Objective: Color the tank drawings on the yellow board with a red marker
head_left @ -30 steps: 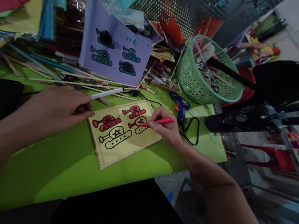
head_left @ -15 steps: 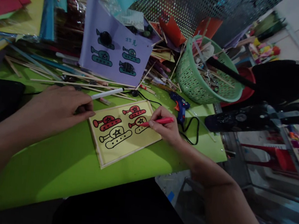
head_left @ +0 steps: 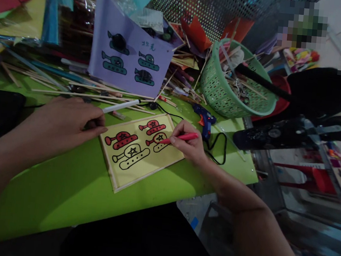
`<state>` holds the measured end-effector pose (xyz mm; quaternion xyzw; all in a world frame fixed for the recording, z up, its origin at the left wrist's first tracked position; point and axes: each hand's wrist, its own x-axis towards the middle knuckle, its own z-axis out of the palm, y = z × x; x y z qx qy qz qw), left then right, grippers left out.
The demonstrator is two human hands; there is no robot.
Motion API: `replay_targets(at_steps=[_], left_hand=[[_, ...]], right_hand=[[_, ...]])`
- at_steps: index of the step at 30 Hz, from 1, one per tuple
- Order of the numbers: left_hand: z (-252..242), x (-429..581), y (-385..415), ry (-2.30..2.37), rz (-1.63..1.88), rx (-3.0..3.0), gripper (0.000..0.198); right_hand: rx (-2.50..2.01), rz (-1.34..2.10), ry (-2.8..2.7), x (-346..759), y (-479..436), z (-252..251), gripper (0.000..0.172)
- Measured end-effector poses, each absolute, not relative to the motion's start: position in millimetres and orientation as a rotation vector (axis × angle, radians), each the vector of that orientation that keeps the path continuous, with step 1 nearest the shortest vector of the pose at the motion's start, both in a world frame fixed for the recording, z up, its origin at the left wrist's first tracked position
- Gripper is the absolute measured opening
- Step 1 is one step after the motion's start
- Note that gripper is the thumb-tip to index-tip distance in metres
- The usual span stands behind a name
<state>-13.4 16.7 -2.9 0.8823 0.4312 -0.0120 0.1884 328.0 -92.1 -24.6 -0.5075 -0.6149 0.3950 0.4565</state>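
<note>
Two bare hands frame a yellow card (head_left: 138, 175) in the head view, lying slantwise on the green table (head_left: 71, 199), an angle that probably suits the drawing arm. The right hand (head_left: 188, 143) is pinched around a red pen (head_left: 188, 136), held low towards the tip, likely for fine control, with the point at the partly red tank (head_left: 158, 147) on the right. The left hand (head_left: 70, 117) has curled fingers, its thumb at the card's left edge, perhaps to steady it; whether it also grips the white pen (head_left: 121, 105) just beyond, I cannot tell. On the far side, a purple card (head_left: 126, 82) bearing green tanks (head_left: 115, 63) stands tilted up, seemingly easy to glance at, while the blue glue gun (head_left: 206, 122) lies to the right, clear of the strokes
</note>
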Motion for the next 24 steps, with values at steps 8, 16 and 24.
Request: replay_targets(at_steps=[8, 16, 24], left_hand=[[-4.1, -14.5, 18.2, 1.216, -0.056, 2.487, 0.036], [-3.5, -15.8, 17.3, 1.218, -0.036, 2.488, 0.039], [-4.0, -14.9, 17.9, 1.202, -0.032, 2.503, 0.037]], right_hand=[[-1.303, 0.929, -1.487, 328.7, -91.5, -20.9, 0.017], [-1.252, 0.944, -1.473, 329.9, -92.4, -25.7, 0.018], [-1.299, 0.96, -1.504, 329.2, -91.2, -22.8, 0.019]])
